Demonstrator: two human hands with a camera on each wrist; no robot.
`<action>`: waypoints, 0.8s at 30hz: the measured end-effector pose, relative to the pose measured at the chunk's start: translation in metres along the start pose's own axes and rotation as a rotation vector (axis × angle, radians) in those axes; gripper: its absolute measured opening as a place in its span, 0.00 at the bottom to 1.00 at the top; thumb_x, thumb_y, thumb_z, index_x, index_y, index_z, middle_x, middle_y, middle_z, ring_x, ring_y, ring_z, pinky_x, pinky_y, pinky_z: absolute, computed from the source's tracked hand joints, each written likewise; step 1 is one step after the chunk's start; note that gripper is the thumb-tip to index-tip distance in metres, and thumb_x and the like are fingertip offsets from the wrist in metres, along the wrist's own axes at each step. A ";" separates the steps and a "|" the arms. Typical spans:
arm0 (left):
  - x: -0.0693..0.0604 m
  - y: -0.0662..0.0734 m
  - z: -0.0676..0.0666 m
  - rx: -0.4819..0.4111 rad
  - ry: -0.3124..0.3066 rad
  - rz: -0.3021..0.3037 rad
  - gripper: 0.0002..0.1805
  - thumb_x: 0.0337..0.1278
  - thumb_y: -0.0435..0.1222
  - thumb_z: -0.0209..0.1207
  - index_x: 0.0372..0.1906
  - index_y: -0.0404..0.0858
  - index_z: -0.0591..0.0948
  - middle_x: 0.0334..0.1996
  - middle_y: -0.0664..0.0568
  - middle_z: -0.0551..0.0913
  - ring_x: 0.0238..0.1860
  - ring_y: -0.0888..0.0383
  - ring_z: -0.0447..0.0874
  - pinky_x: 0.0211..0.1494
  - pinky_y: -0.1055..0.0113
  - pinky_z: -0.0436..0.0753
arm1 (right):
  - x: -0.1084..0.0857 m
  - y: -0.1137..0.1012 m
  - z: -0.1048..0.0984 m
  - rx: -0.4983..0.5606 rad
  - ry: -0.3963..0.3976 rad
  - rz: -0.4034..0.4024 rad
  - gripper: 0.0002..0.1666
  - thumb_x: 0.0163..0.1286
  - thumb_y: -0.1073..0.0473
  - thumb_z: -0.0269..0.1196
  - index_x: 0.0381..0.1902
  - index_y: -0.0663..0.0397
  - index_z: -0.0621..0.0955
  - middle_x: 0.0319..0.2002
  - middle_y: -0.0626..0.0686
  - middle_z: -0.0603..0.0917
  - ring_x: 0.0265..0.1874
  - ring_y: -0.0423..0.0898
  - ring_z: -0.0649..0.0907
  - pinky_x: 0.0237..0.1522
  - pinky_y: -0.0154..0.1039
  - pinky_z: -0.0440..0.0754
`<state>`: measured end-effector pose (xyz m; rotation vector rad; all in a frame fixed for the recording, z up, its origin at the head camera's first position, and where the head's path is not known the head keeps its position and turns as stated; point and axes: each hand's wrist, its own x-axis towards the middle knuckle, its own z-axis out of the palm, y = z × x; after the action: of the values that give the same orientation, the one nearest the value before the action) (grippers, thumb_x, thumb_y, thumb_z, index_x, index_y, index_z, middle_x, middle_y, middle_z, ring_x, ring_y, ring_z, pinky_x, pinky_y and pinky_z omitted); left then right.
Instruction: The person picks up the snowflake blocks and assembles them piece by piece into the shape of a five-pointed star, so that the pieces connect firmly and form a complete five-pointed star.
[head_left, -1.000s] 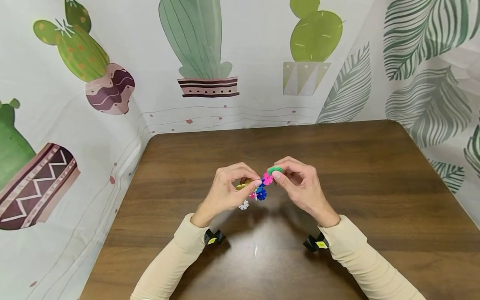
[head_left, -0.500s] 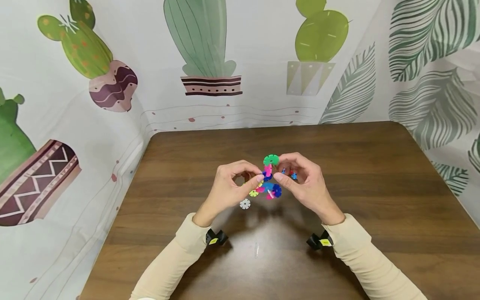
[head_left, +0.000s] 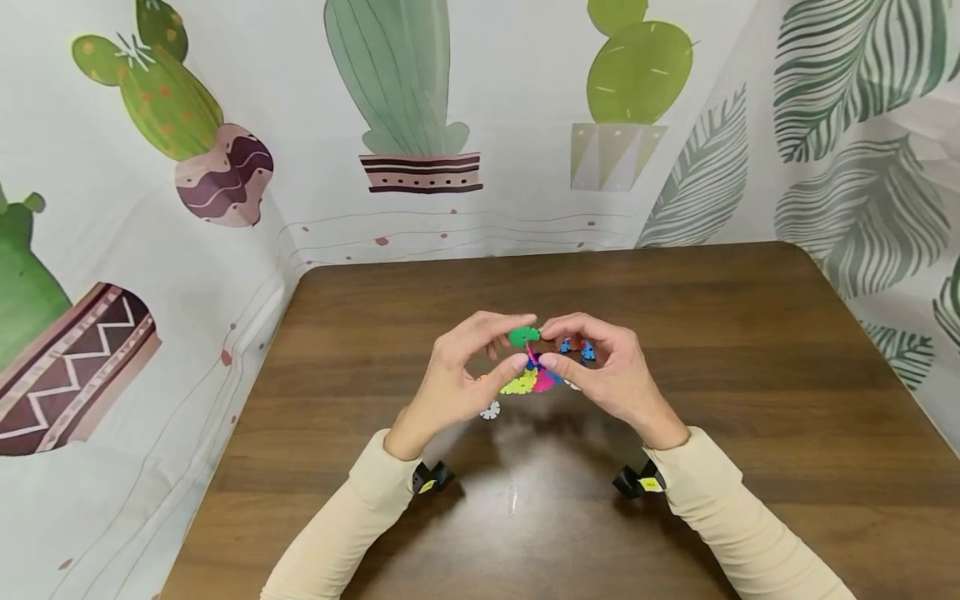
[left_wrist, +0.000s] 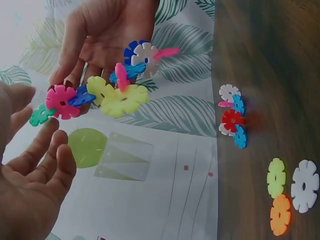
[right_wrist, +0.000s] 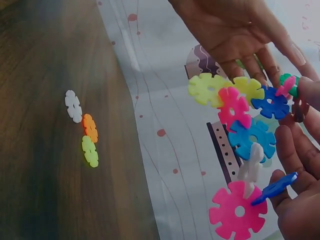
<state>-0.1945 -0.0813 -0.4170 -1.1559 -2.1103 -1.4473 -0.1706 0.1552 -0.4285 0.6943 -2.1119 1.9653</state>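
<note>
Ten notched flower discs, counted across both wrist views, make up one interlocked assembly (head_left: 517,384), raised above the brown wood-grain table (head_left: 787,350) between two hands. Count by colour: one green disc (left_wrist: 39,118), three pink discs (right_wrist: 225,212), two dark blue discs (right_wrist: 265,105), two yellow discs (right_wrist: 202,92), one light blue disc (right_wrist: 242,143) and one white disc (right_wrist: 248,171). Right hand (head_left: 611,375): thumb and finger pinch the assembly near its green end. Left hand (head_left: 447,371): fingers bent about the same end, green disc between thumb and fingers; whether it grips or merely touches cannot be told. One second linked group (left_wrist: 238,103) lies on the table, partly hidden by the right hand in the head view; six discs counted, being two white, two light blue, one red and one pink. Three further discs lie on the table: one white (right_wrist: 73,112), one orange (right_wrist: 91,131) and one yellow-green (right_wrist: 87,145). Orange and yellow-green meet edge to edge; whether joined cannot be told. White sits just beside. Two wrist cameras (head_left: 433,477), black, each bearing one yellow label, are worn at two cream sleeves (head_left: 330,525). Four potted cacti are printed on the white sheet (head_left: 517,167) behind the table.
</note>
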 end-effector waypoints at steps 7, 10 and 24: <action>-0.001 0.001 0.004 0.011 -0.020 0.026 0.18 0.64 0.32 0.73 0.57 0.42 0.88 0.50 0.51 0.88 0.41 0.60 0.83 0.41 0.68 0.83 | 0.000 0.001 -0.001 -0.053 0.006 0.014 0.22 0.60 0.73 0.78 0.52 0.57 0.86 0.45 0.42 0.91 0.43 0.42 0.87 0.46 0.31 0.86; -0.001 0.001 0.004 0.025 -0.034 0.026 0.20 0.63 0.32 0.74 0.59 0.42 0.87 0.51 0.51 0.89 0.43 0.60 0.83 0.41 0.68 0.84 | 0.002 0.001 -0.003 -0.083 -0.008 0.023 0.23 0.60 0.70 0.79 0.52 0.55 0.86 0.43 0.43 0.91 0.42 0.41 0.86 0.45 0.31 0.85; -0.002 0.000 0.002 -0.002 -0.099 -0.022 0.15 0.58 0.34 0.78 0.49 0.43 0.90 0.48 0.52 0.90 0.50 0.59 0.90 0.53 0.66 0.91 | 0.004 -0.003 -0.009 -0.217 -0.073 0.021 0.15 0.58 0.67 0.81 0.41 0.50 0.89 0.40 0.51 0.93 0.40 0.39 0.89 0.41 0.31 0.88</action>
<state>-0.1935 -0.0800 -0.4192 -1.2323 -2.1940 -1.4296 -0.1746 0.1633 -0.4229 0.7140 -2.3386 1.7087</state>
